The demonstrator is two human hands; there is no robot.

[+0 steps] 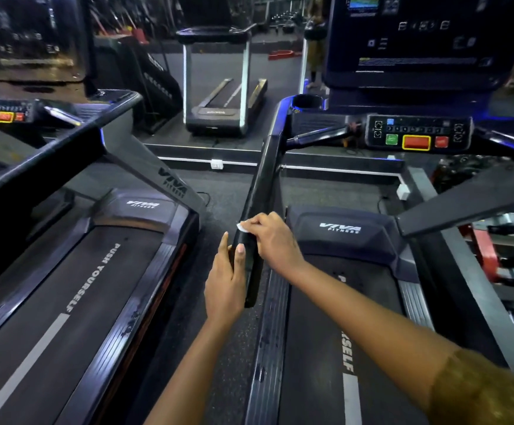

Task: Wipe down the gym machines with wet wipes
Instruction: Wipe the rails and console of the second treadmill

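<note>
The black left handrail [264,182] of the treadmill runs from its console down toward me in the middle of the view. My left hand [225,286] grips the handrail's near end, thumb over the top and fingers on the left side. My right hand [272,240] sits just above it and pinches a small white wet wipe [243,226] against the top of the rail. Most of the wipe is hidden under my fingers.
The treadmill's belt [314,348] and control panel [418,136] with green and red buttons lie to the right. A second treadmill [74,286] stands close on the left, with a narrow strip of floor [228,194] between them. A third treadmill [218,96] stands farther ahead.
</note>
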